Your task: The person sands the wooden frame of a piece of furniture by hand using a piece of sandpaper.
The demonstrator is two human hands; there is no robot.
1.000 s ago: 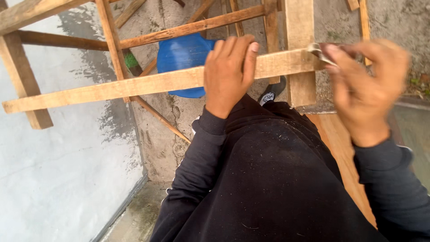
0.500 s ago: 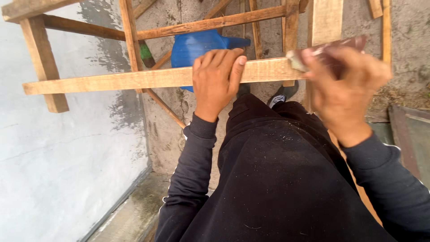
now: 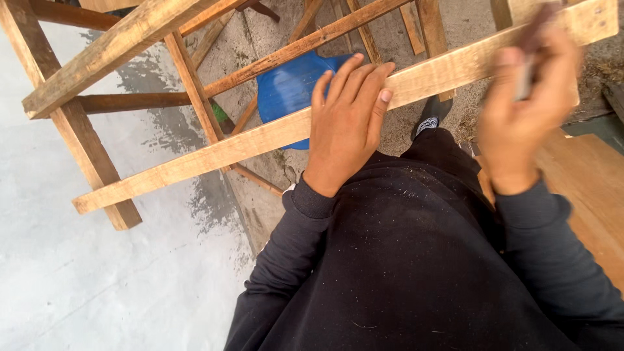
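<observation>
My left hand (image 3: 348,123) lies flat on a long pale wooden batten (image 3: 214,153) that crosses the view from lower left to upper right, pressing it down with fingers spread a little. My right hand (image 3: 523,114) is blurred, closed around a small dark tool with a metal part (image 3: 530,62), just in front of the batten's right end. What kind of tool it is cannot be made out. Both arms wear black sleeves, and my black top has sawdust on it.
A frame of rough wooden posts and rails (image 3: 123,45) stands at the upper left against a whitish wall (image 3: 78,273). Below the batten are a blue plastic bucket (image 3: 286,88), a concrete floor and my shoe (image 3: 427,123). A flat wooden board (image 3: 585,188) lies at the right.
The view has tilted, so the batten now slopes up to the right. My right hand with the tool has shifted along the batten's right end; my left hand stays pressed on the wood.
</observation>
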